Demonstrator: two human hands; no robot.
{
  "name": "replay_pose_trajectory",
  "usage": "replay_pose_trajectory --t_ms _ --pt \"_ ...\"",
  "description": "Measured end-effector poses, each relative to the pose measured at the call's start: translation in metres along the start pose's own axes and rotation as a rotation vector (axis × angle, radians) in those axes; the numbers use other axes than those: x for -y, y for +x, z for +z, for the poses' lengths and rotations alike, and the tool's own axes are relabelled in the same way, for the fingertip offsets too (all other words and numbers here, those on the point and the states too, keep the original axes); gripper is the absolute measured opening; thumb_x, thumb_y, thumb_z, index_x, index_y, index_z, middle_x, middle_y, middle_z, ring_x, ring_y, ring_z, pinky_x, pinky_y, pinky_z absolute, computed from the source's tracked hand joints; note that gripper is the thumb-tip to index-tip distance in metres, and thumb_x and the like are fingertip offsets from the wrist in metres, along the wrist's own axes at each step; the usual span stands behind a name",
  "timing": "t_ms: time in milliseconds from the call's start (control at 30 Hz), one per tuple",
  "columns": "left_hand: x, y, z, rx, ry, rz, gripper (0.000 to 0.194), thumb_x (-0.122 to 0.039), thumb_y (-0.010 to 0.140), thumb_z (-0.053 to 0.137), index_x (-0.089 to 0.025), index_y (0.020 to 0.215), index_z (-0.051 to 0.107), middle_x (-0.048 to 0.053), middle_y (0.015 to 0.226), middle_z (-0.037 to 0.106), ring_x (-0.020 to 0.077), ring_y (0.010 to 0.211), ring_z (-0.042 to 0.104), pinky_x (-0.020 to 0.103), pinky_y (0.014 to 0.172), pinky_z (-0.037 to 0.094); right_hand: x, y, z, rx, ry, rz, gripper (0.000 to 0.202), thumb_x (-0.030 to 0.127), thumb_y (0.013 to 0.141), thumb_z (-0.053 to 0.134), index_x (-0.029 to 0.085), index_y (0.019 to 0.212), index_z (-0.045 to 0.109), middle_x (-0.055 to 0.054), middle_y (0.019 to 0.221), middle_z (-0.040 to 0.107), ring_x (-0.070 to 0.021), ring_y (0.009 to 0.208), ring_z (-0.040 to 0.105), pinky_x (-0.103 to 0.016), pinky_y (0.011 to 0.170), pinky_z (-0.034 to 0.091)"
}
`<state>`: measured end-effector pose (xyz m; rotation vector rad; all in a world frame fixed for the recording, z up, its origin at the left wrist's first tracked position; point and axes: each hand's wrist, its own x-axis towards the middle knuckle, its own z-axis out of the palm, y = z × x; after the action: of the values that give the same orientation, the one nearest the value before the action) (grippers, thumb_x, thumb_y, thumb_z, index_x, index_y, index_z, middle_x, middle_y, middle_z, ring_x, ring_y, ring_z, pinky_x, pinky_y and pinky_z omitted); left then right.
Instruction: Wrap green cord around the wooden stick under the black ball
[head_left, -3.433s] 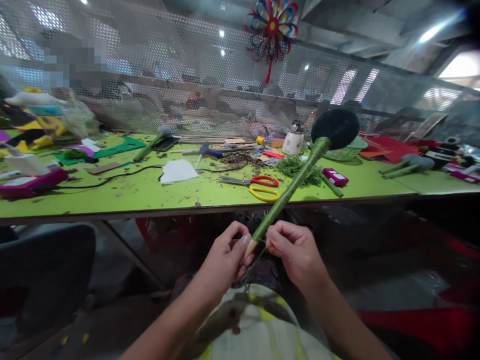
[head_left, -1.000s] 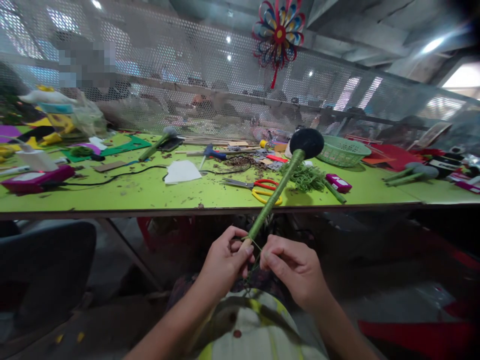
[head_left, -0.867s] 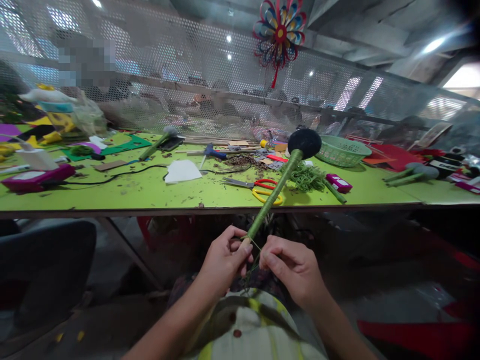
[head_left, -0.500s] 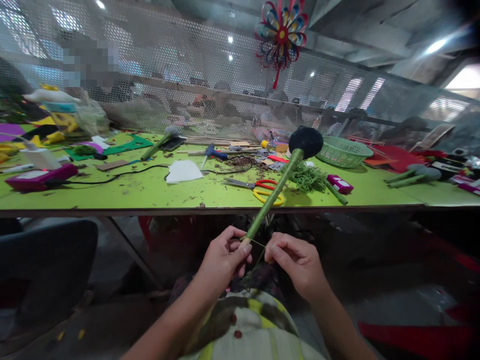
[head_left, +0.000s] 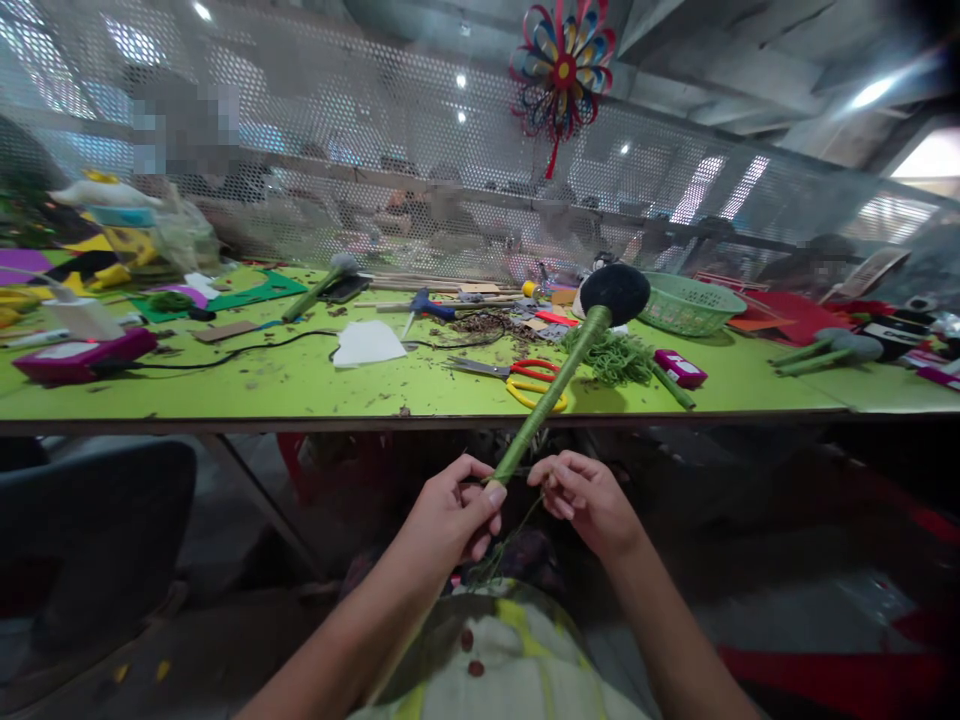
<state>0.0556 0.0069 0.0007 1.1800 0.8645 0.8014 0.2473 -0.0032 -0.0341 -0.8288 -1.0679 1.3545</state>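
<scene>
My left hand (head_left: 465,508) is closed round the lower end of a stick (head_left: 551,398) wrapped in green yarn. The stick slants up to the right and ends in a round black head (head_left: 616,294) above the table's edge. To the right of the stick's lower end, my right hand (head_left: 581,495) pinches a thin strand of green yarn (head_left: 531,512). Loose yarn hangs below the hands over my lap. Behind the stick lie scissors (head_left: 536,380) with red and yellow handles.
On the green table (head_left: 247,392) are a heap of green yarn (head_left: 615,357), a green basket (head_left: 691,305), a magenta box (head_left: 680,368), a white sheet (head_left: 367,343), a blue-handled tool (head_left: 433,304) and a magenta device (head_left: 82,353) with a black cable. A perforated screen (head_left: 337,150) stands behind.
My right hand has turned and risen slightly, bringing the yarn round close to the stick. The black head has dipped a little. My left hand keeps its hold.
</scene>
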Motion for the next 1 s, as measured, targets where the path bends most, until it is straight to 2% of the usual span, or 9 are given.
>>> replay_pose_trajectory --t_ms 300,433,533,633,700,767,833,900,1000 --pt "0.011 0.007 -0.011 -0.032 0.171 0.089 0.021 -0.039 0.083 0.052 -0.018 0.084 0.05 -0.005 0.057 0.056 0.0049 0.034 0.043 0.014 0.033 0.026 -0.043 -0.002 -0.042 0.165 -0.301 0.193 0.028 0.036 0.076 0.067 0.009 0.072 0.068 -0.003 0.067 0.061 -0.0069 0.051 0.041 -0.021 0.049 0.029" --pt "0.016 0.009 -0.018 -0.116 0.473 0.244 0.018 -0.036 0.088 0.046 -0.02 0.089 0.054 -0.005 0.06 0.054 0.0074 0.041 0.047 0.018 0.042 0.035 -0.045 -0.016 -0.044 0.19 -0.307 0.233 0.029 0.038 0.076 0.067 0.01 0.068 0.066 -0.003 0.061 0.061 -0.0077 0.047 0.043 -0.02 0.044 0.029" --pt "0.014 0.007 -0.018 -0.197 0.721 0.342 0.017 -0.032 0.089 0.044 -0.021 0.093 0.056 -0.004 0.064 0.055 0.0101 0.049 0.052 0.02 0.048 0.038 -0.037 -0.025 -0.042 0.293 -0.352 0.231 0.026 0.036 0.077 0.066 0.012 0.066 0.067 -0.005 0.066 0.064 -0.0112 0.053 0.051 -0.022 0.047 0.037" --pt "0.012 0.004 -0.016 -0.233 0.846 0.44 0.016 -0.028 0.09 0.044 -0.02 0.095 0.057 0.0 0.072 0.061 0.0132 0.062 0.059 0.022 0.057 0.042 -0.028 -0.025 -0.034 0.299 -0.537 0.157 0.02 0.034 0.077 0.066 0.015 0.072 0.072 -0.009 0.087 0.068 -0.0191 0.077 0.061 -0.029 0.065 0.047" --pt "0.013 0.004 -0.015 -0.231 0.879 0.514 0.017 -0.025 0.089 0.045 -0.019 0.098 0.057 0.003 0.082 0.065 0.0152 0.073 0.062 0.024 0.066 0.045 -0.022 -0.018 -0.023 0.16 -0.634 0.052 0.018 0.032 0.074 0.069 0.018 0.085 0.073 -0.011 0.107 0.065 -0.0238 0.099 0.057 -0.033 0.08 0.047" --pt "0.015 0.003 -0.015 -0.217 0.898 0.579 0.02 -0.024 0.089 0.045 -0.019 0.104 0.057 0.005 0.092 0.067 0.017 0.082 0.063 0.026 0.074 0.046 -0.016 -0.01 -0.007 0.04 -0.569 -0.014 0.024 0.031 0.075 0.068 0.019 0.096 0.071 -0.011 0.119 0.059 -0.0247 0.107 0.053 -0.032 0.079 0.048" --pt "0.015 0.003 -0.016 -0.191 0.926 0.624 0.024 -0.023 0.089 0.046 -0.019 0.109 0.057 0.007 0.097 0.067 0.0183 0.087 0.063 0.028 0.079 0.047 -0.01 -0.003 0.012 0.035 -0.36 -0.003 0.028 0.031 0.077 0.066 0.019 0.102 0.067 -0.01 0.117 0.059 -0.0219 0.095 0.056 -0.026 0.061 0.049" --pt "0.015 0.001 -0.018 -0.155 0.962 0.642 0.027 -0.021 0.089 0.045 -0.02 0.113 0.057 0.007 0.098 0.068 0.0186 0.087 0.064 0.029 0.08 0.047 -0.005 0.0 0.031 0.08 -0.161 0.061 0.03 0.03 0.077 0.066 0.018 0.104 0.065 -0.008 0.1 0.064 -0.0155 0.074 0.057 -0.022 0.051 0.045" --pt "0.013 -0.003 -0.022 -0.143 0.998 0.645 0.028 -0.02 0.088 0.046 -0.02 0.113 0.058 0.007 0.095 0.069 0.0185 0.083 0.065 0.029 0.076 0.049 0.001 -0.002 0.05 0.127 -0.049 0.171 0.029 0.03 0.074 0.069 0.015 0.098 0.064 -0.004 0.081 0.064 -0.0093 0.053 0.052 -0.018 0.04 0.038"
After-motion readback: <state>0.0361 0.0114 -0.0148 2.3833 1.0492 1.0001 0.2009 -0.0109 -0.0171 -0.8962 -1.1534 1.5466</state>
